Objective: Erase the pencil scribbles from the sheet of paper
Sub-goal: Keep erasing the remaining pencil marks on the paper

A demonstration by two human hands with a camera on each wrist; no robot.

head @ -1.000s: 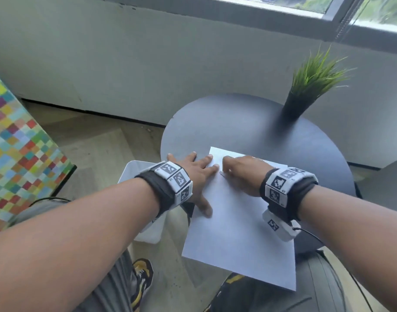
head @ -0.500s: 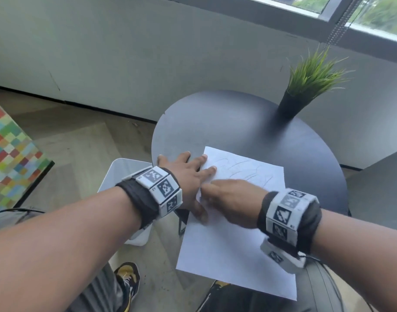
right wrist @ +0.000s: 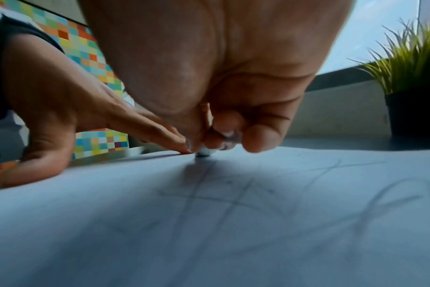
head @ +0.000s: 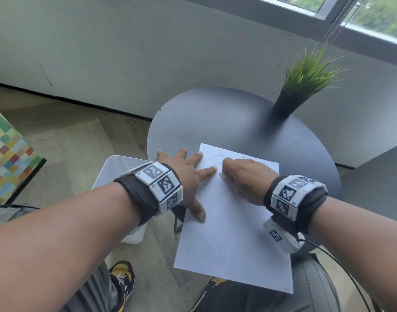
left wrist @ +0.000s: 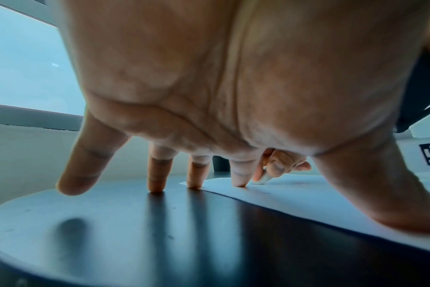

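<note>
1. Left wristband (head: 158, 186): white tiles with black square code markers; tiny characters beside them, one looks like "E1", not certain.
2. Right wristband (head: 293, 195): same marker tiles, small print too blurred to read.
3. Sheet of paper (head: 233, 244): pencil scribbles (right wrist: 233, 198) only, no words.
</note>
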